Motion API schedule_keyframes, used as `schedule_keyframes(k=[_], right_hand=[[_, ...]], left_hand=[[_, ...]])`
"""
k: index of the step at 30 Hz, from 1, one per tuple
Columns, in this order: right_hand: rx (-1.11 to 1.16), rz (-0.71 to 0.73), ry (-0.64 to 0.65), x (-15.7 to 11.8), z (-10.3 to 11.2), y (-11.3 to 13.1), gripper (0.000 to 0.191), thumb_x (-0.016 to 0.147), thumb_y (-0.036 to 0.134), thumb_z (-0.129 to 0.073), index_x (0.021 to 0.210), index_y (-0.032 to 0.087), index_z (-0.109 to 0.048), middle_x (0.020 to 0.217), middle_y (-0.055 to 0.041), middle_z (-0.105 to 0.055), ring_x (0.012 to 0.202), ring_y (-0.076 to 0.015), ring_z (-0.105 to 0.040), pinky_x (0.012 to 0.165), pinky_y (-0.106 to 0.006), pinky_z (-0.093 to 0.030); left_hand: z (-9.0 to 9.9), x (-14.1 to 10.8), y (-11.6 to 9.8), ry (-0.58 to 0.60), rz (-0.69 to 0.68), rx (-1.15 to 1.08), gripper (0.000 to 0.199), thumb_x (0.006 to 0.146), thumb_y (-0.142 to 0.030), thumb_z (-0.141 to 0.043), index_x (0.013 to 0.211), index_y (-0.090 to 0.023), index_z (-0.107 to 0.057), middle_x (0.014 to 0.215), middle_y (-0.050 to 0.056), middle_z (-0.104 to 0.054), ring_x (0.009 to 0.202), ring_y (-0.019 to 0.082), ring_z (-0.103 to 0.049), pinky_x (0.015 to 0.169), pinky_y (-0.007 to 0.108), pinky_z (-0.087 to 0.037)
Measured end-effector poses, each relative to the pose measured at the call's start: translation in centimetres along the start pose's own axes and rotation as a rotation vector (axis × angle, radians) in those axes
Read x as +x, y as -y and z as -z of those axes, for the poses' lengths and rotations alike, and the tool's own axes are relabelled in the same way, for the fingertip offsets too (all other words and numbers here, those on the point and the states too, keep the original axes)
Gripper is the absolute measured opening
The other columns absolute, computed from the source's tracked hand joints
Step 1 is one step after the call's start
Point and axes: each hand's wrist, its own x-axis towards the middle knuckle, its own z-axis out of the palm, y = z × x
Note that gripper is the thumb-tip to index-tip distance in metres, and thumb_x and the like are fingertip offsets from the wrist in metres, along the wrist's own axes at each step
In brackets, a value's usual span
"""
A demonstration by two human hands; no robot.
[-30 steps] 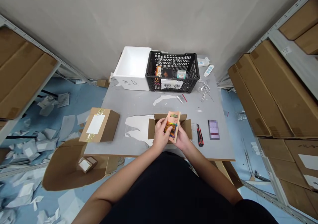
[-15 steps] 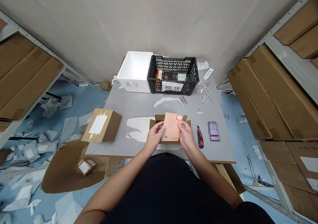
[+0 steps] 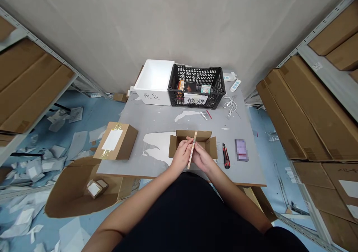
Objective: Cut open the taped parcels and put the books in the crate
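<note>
Both left hand (image 3: 183,156) and right hand (image 3: 201,160) pinch a thin paperback book (image 3: 192,150) edge-on, fingers closed on its covers, over a cardboard box (image 3: 192,134); it looks light, slightly flexible, easiest held by the covers.

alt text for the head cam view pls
The left hand and right hand hold a thin paperback book edge-on above an open cardboard box on a grey table. A utility knife lies to the right; a black plastic crate and white foam box stand beyond.

i'm looking down on a thin paperback book (image 3: 192,149) held upright on edge, only its narrow tan spine showing, with small red and dark print, directly above an open brown cardboard box (image 3: 192,135), flaps folded outward.
</note>
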Motion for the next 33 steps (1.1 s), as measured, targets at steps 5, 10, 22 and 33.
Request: schedule_keyframes(k=[5, 10, 22, 33], right_hand=[[0.031, 0.085, -0.142, 0.3, -0.4, -0.3, 0.036, 0.073, 0.046, -0.076, 0.098, 0.022, -0.067, 0.103, -0.004, -0.073, 0.102, -0.0225, -0.065, 0.091, -0.036, -0.051], [0.041, 0.147, -0.222, 0.6, 0.2, 0.1, 0.039, 0.071, 0.046, -0.078, 0.1, 0.023, -0.067, 0.107, -0.0052, -0.073, 0.101, -0.0256, -0.067, 0.089, -0.041, -0.053], [-0.101, 0.107, -0.162, 0.0, 0.8, 2.1, 0.041, 0.076, 0.05, -0.073, 0.105, 0.021, -0.068, 0.107, -0.0065, -0.072, 0.099, -0.026, -0.067, 0.082, -0.037, -0.056], [-0.331, -0.042, -0.095, 0.7, 1.4, 2.0, 0.051, 0.074, 0.044, -0.072, 0.119, 0.026, -0.058, 0.107, -0.0044, -0.07, 0.08, -0.0205, -0.07, 0.06, -0.03, -0.058]], left_hand=[[1.3, 0.0, -0.5, 0.06, 0.017, -0.025, 0.038, 0.092, -0.047, -0.048, 0.101, -0.019, -0.07, 0.106, 0.009, -0.064, 0.1, 0.022, -0.06, 0.092, 0.035, -0.046], [2.7, 0.0, -1.3, 0.046, 0.178, -0.285, 0.049, 0.09, -0.055, -0.048, 0.111, -0.015, -0.065, 0.102, 0.009, -0.069, 0.094, 0.022, -0.063, 0.086, 0.034, -0.049], [3.4, 0.3, 1.1, -0.037, 0.286, -0.443, 0.054, 0.079, -0.051, -0.067, 0.119, -0.016, -0.06, 0.101, 0.009, -0.07, 0.077, 0.015, -0.065, 0.057, 0.021, -0.045], [3.5, 1.3, 1.0, -0.097, 0.37, -0.567, 0.054, 0.081, -0.048, -0.062, 0.125, -0.019, -0.053, 0.103, 0.008, -0.069, 0.077, 0.017, -0.068, 0.066, 0.028, -0.054]])
